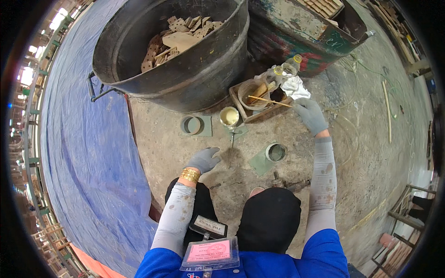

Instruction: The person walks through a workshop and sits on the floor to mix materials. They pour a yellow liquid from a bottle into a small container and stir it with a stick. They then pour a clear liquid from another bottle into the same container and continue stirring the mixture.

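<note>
Below the big black tub [185,69], my left hand [204,160] rests flat on the floor, fingers loose, holding nothing. Right of it sits the cream-filled cup [229,116], then the wooden tray [259,99], where my right hand [309,115] pinches a thin stick [269,100].

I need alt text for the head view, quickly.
A crouching person's grey-gloved right hand holds a thin wooden stick over a shallow wooden tray of containers, while the grey-gloved left hand rests open on the dusty concrete floor below a large black metal tub of wood pieces.
</note>
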